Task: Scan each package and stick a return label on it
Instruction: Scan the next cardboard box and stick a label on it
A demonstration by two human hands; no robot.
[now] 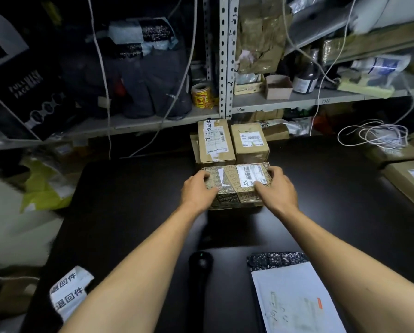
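Note:
A patterned brown box (234,188) with white shipping labels lies on the black table (129,207). My left hand (197,188) grips its left end and my right hand (276,188) grips its right end, fingers curled over the top edges. Behind it stand two plain cardboard packages, one (215,143) bearing a return label and one (249,143) with a small shipping label. A black handheld scanner (200,263) lies on the table between my forearms. A strip of white return labels (69,292) sits at the near left.
A white mailer with a black speckled end (294,299) lies near right. Another cardboard box (412,179) rests at the right edge. Metal shelving (225,56) crammed with parcels, a tape roll (202,96) and hanging cables rises behind the table. A yellow bag (45,186) sits left.

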